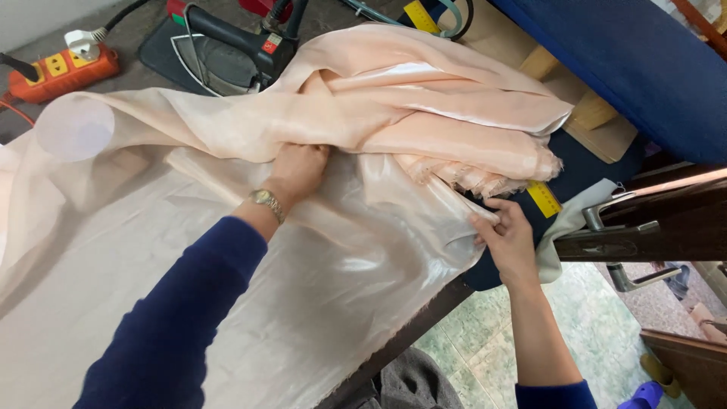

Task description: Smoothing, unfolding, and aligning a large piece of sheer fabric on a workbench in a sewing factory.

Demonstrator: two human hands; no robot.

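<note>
Fabric: pale peach satin cloth [227, 257] spread over the table [409, 333], bunched in folds at the far middle.
Left hand [297, 170]: wristwatch [265, 201] on the wrist, dark blue sleeve; fingers tucked under the bunched folds, grip closed into the cloth.
Right hand [509, 238]: at the table's right edge, fingers pinching the cloth's hem, grip closed on it.
Iron [227, 49]: black, on the far left, just behind the folds.
Power strip [64, 72]: orange, far left corner.
Tape measure [544, 198]: yellow, right of the folds, beside the right hand.
</note>
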